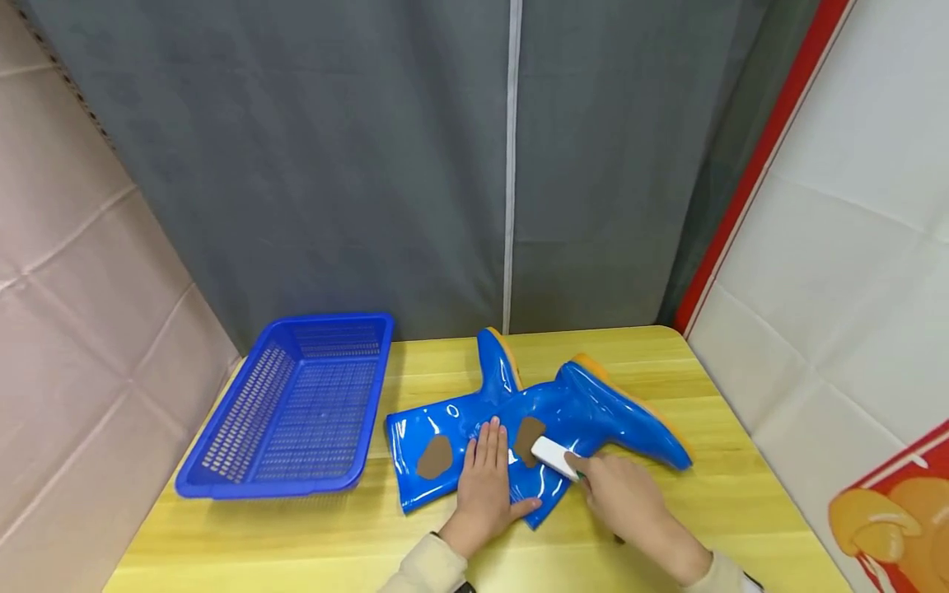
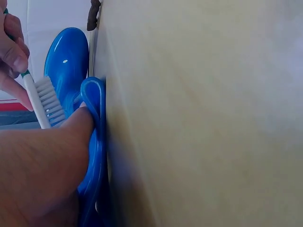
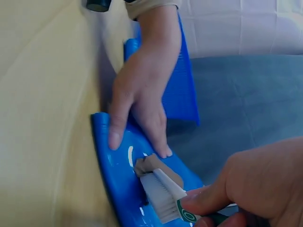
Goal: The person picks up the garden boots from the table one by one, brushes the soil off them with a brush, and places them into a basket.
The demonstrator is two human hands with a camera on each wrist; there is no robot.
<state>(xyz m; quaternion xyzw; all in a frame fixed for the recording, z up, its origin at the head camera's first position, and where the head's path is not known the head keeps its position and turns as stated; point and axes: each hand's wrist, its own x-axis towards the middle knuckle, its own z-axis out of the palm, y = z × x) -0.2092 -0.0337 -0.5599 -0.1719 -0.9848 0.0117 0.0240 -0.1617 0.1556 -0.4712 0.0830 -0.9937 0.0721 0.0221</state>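
Note:
Two shiny blue rubber boots with orange soles lie on their sides on the table, the right boot (image 1: 623, 416) overlapping the left boot (image 1: 412, 430). Each shaft carries a brown patch; one brown patch (image 1: 435, 457) is near the left boot's opening. My left hand (image 1: 485, 486) presses flat on the boots with straight fingers, its thumb spread near the right boot's opening. My right hand (image 1: 626, 502) grips a scrub brush (image 1: 554, 457) by its green handle. In the right wrist view the brush's white bristles (image 3: 161, 199) are right at the other brown patch (image 3: 161, 166).
A blue plastic basket (image 1: 376, 387) stands at the table's left side. Behind the wooden table (image 1: 296, 543) hangs a grey curtain (image 1: 371, 165), with a white wall panel (image 1: 815, 288) on the right. A small dark brown piece (image 2: 93, 15) lies beyond the boots in the left wrist view.

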